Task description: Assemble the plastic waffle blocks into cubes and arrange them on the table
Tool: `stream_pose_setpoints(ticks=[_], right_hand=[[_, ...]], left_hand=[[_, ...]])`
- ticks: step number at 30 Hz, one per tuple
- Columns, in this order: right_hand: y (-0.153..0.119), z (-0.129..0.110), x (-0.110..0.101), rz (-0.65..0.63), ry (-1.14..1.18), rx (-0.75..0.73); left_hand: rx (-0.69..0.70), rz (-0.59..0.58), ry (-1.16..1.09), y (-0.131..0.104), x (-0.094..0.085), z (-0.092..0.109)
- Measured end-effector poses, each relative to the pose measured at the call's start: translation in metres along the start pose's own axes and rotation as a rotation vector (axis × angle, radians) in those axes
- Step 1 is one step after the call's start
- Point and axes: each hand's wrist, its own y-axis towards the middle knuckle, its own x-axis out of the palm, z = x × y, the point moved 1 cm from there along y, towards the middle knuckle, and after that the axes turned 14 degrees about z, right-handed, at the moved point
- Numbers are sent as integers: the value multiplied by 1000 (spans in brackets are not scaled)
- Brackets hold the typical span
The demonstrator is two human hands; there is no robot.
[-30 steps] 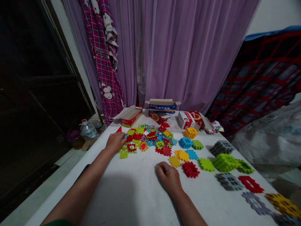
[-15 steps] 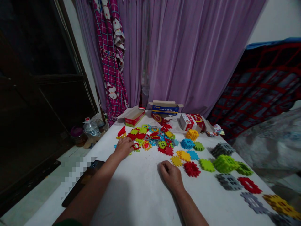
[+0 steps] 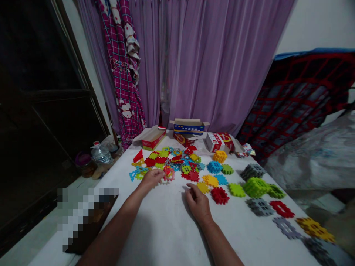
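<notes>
My left hand (image 3: 152, 180) pinches a red toothed building piece (image 3: 169, 174) by its left edge, at the near side of a mixed pile of building pieces (image 3: 177, 159). The pile holds red, yellow, green and blue ones. My right hand (image 3: 198, 202) rests on the white table with nothing in it, its fingers loosely bent and apart. Beside it lie a yellow piece (image 3: 202, 187) and a stack of red pieces (image 3: 220, 195). Further right are a green stack (image 3: 256, 187), a grey stack (image 3: 260, 207) and a blue stack (image 3: 214, 167).
Opened cardboard boxes stand along the back: a red and green box (image 3: 154, 140), a blue box (image 3: 189, 128) and a white and red box (image 3: 216, 142). A dark flat device (image 3: 93, 225), partly blurred out, lies at the left table edge. Purple curtains (image 3: 222, 66) hang behind.
My left hand has drawn back toward me and to the right of the blue pieces, with the red piece in its fingers. The right hand's fingers have loosened; the view has shifted slightly right.
</notes>
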Motion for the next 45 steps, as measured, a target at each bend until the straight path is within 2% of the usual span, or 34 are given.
stream_pose_setpoints(ticks=[4, 8, 13, 18, 23, 28, 34, 40, 45], right_hand=[[-1, 5, -3, 45, 165, 34], [-5, 5, -11, 12, 155, -8], [-11, 2, -14, -15, 71, -27], [-14, 1, -14, 43, -32, -63], [-16, 1, -21, 85, -137, -41], [-18, -3, -25, 117, -204, -69], [-17, -1, -30, 248, -298, -172], [-15, 5, -55, 390, -389, -177], [-10, 18, -86, 497, -462, -81]], left_hand=[[-74, -207, -79, -20, 39, -2], [-65, -303, -77, -29, 53, -2], [-74, -298, -56, -28, 56, -2], [-85, -283, -17, -27, 59, 3], [-103, -352, -12, -26, 65, 9], [-86, -365, -6, -26, 69, 8], [-63, -338, -91, -28, 67, 3], [-36, -260, -168, -30, 62, -3], [-46, -224, -178, -30, 62, -4]])
